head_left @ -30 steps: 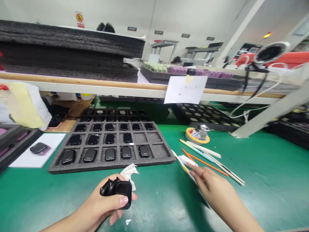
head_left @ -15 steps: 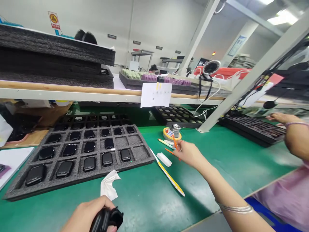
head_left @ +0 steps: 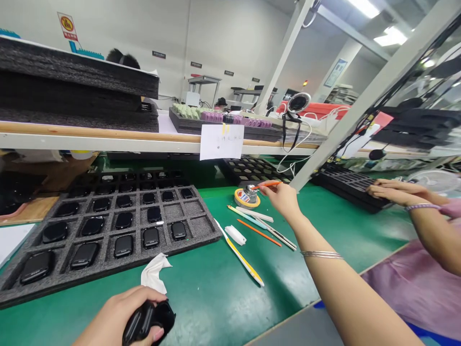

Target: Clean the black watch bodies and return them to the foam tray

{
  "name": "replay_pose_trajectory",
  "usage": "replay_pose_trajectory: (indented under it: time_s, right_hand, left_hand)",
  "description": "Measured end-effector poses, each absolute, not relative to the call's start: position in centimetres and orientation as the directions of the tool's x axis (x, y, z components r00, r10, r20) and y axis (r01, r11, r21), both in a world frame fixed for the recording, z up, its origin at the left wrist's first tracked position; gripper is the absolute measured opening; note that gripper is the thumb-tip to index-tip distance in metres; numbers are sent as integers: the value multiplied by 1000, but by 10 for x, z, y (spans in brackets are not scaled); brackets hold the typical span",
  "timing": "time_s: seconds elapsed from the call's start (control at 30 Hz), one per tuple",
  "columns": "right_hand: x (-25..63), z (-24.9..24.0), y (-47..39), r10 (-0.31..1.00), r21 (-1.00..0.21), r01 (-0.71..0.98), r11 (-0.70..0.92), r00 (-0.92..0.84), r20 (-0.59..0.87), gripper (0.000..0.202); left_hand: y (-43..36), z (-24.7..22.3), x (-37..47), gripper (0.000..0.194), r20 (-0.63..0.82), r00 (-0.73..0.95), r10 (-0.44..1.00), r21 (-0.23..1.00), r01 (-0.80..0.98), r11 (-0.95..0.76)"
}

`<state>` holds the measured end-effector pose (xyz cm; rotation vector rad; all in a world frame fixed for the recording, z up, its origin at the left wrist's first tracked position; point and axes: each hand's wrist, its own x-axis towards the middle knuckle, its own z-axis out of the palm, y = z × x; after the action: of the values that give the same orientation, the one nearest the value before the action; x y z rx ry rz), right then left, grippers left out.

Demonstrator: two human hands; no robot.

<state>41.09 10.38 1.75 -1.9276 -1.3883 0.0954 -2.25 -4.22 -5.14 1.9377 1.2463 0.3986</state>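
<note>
Low in the view, my left hand (head_left: 111, 312) is closed around a black smartwatch case (head_left: 144, 323), with a hollow black part showing at its right side. My right hand (head_left: 283, 198) pinches a thin orange stick (head_left: 272, 183). The stick's tip is at the mouth of a small metal jar (head_left: 251, 195), which sits within a yellow tape roll (head_left: 240, 198). Below that hand lie a second orange stick (head_left: 260, 233), tweezers (head_left: 283, 238) and a pale-green-and-white pen-like tool (head_left: 239, 211). A yellow-and-white toothbrush (head_left: 242, 258) and a small white packet (head_left: 236, 234) lie nearer to me.
A grey foam tray (head_left: 99, 273) at left holds several black watch cases in its compartments. Crumpled tissue (head_left: 154, 273) touches its front side. Overhead runs a shelf edge (head_left: 108, 140) with a paper label (head_left: 221, 142). At right, a co-worker's hands (head_left: 389, 190) are at a black tray (head_left: 345, 185).
My right hand has lifted from among the tools on the table to the metal jar, carrying one orange stick. My left hand still holds the watch case. The view has shifted slightly right.
</note>
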Motion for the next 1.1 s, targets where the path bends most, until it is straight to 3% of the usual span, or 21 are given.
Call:
replay_pose_trajectory:
  time_s: [0.2,0.3,0.43,0.5,0.77,1.1]
  right_hand:
    - [345,-1,54,832,-753,650,101,360,422,21]
    - [279,-29,-7,911,-839,483,251,176,374,30]
    - [218,-61,-77,965,-939,226,260,-90,245,16]
    - [207,-71,-93,967,-956,158,246,-99,233,6]
    - [206,-72,-99,895,-838,315,446,-174,411,16]
    - [202,-75,-102,862,-745,436,506,-232,450,19]
  left_hand:
    - [-47,-37,-16,25,-206,460,864,739,652,-171]
    - [-47,-32,-14,26,-212,463,861,760,632,-152]
    - [-46,-33,-13,25,-189,474,860,789,595,-154]
    - [-47,-34,-13,24,-187,475,860,799,583,-149]
    - [-46,-33,-11,25,-218,470,855,784,607,-134]
    - [-46,-33,-10,22,-217,462,860,775,618,-137]
